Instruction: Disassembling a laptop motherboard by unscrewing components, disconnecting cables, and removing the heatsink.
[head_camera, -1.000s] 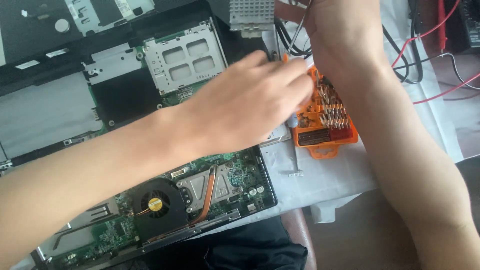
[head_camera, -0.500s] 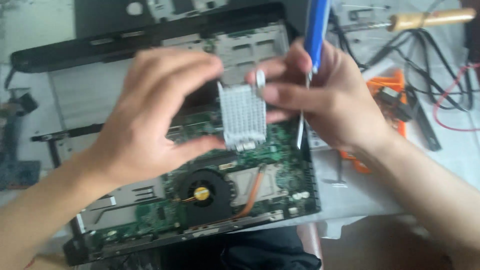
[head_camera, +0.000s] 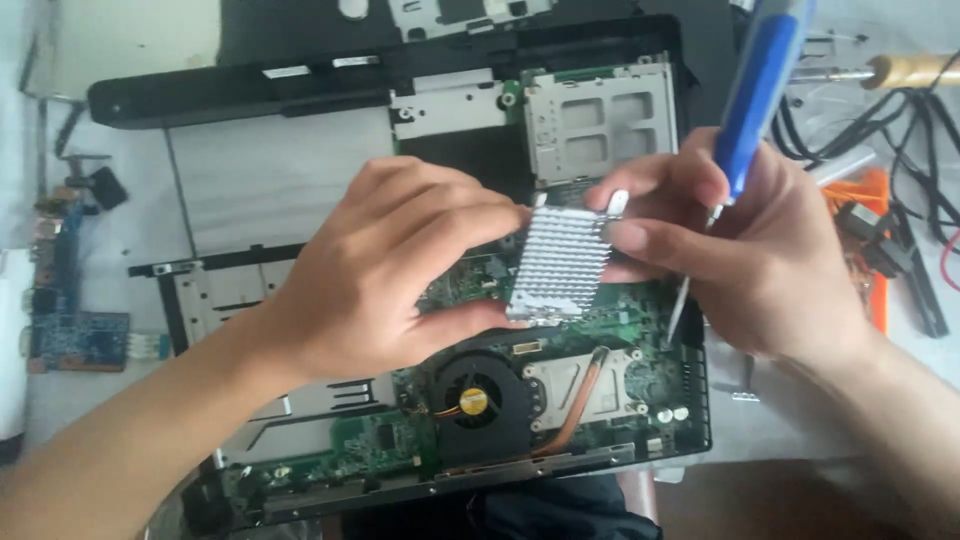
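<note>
Heatsink (head_camera: 558, 265), one finned silver block, sits pinched between our left hand (head_camera: 395, 265) and right hand (head_camera: 760, 260) above the middle of the open laptop base (head_camera: 300, 190). Our fingers (head_camera: 640, 238) hide its side edges. We also clamp one blue-handled screwdriver (head_camera: 755, 100) in the right hand, its top cut off. One fan (head_camera: 475, 400) shows below.

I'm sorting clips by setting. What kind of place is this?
Probably an electronics repair bench: an opened laptop with its circuit board bare, a soldering iron among cables, and a blue-handled screwdriver in the right hand.
</note>
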